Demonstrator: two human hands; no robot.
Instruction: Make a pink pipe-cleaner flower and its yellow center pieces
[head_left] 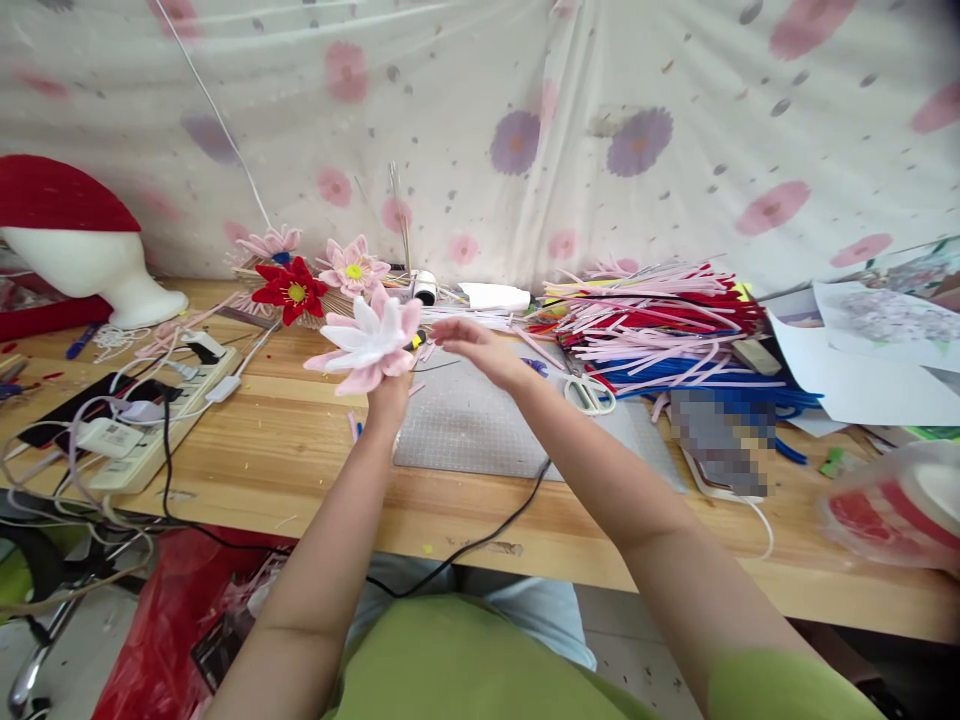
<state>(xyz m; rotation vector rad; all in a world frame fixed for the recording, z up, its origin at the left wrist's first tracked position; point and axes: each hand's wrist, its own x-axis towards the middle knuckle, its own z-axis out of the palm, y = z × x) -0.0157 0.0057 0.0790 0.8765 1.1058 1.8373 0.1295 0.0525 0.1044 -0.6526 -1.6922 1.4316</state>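
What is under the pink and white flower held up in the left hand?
The left hand grips beneath the pink and white flower. Below lie the wooden table and grey cutting mat. The flower's stem is covered by the fingers.

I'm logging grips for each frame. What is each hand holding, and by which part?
The left hand holds the pink-and-white flower from below, at its base. The right hand is open beside the petals and holds nothing.
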